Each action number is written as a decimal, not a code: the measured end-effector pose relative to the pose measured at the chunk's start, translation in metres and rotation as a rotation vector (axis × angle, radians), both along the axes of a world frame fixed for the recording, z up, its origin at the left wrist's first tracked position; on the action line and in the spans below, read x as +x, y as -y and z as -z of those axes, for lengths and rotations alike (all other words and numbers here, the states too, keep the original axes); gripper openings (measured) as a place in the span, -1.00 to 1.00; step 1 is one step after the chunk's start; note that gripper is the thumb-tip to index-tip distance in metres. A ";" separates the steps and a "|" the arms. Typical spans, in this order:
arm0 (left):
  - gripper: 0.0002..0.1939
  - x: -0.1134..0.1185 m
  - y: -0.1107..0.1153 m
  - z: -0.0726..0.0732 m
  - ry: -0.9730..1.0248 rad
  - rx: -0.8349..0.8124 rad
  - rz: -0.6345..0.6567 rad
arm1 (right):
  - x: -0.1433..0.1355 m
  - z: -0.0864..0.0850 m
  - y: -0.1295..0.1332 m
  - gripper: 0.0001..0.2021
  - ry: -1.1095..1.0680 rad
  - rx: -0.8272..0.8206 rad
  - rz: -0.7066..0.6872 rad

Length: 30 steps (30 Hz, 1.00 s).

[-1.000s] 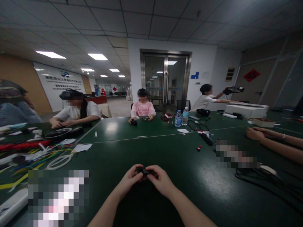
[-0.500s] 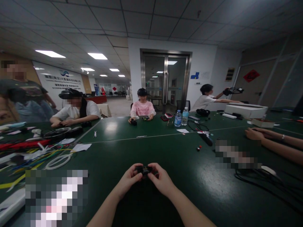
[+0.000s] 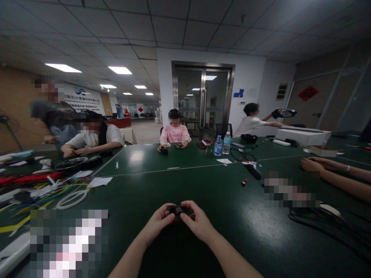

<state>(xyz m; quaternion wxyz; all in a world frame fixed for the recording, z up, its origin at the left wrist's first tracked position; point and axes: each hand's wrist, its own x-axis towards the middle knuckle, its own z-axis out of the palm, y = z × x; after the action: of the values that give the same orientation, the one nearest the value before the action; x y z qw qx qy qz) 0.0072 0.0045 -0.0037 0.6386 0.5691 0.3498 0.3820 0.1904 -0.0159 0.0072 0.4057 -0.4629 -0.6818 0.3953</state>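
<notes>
Standing person [image 3: 55, 112] is now showing further right in the upper left of the frame, leaning less on the frame edge than earlier and overlapping the seated person [image 3: 108, 135]. Both hands are working at lower centre: left hand [image 3: 160, 218] is grasping the black part [image 3: 177, 209] from the left, right hand [image 3: 197, 218] is grasping it from the right, thumbs near each other. Part is sitting between the fingertips, above the green table [image 3: 162, 187]; details are too small to tell. White coil [image 3: 71, 199] is lying at left among coloured cables [image 3: 21, 222]. Two bottles [image 3: 218, 146] are standing upright right of centre, paper [image 3: 224, 161] just below them. Pink-shirted person [image 3: 174, 133] is sitting at centre. Another person's hands [image 3: 313, 164] are resting on the right, the white box [image 3: 303, 137] above.
</notes>
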 end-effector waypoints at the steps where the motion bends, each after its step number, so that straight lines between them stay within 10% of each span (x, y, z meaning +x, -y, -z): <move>1: -0.65 0.000 0.000 0.000 0.003 -0.002 0.009 | 0.000 0.000 0.000 -0.70 -0.001 0.000 -0.002; 30: -0.58 0.002 0.002 -0.004 -0.038 -0.025 0.006 | -0.002 0.000 0.001 -0.81 0.048 0.024 0.004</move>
<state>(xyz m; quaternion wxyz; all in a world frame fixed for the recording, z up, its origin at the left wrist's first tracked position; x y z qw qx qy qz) 0.0093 0.0023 0.0001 0.6403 0.5692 0.3646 0.3647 0.1881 -0.0166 0.0070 0.3955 -0.4689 -0.6950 0.3752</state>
